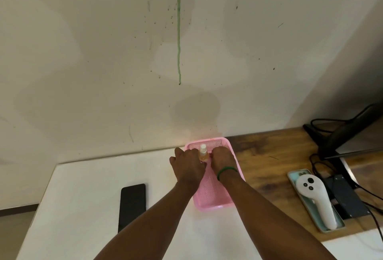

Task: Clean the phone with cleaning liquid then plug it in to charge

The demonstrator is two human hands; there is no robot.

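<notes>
Over the pink basket [209,194], the left hand [187,166] and right hand [222,161] sit beside the bottle [203,152]. I cannot tell if they hold it.

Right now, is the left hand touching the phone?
Apart. The head view shows the phone flat on the white table, bare tabletop between it and the left hand, which is up at the pink basket.
</notes>
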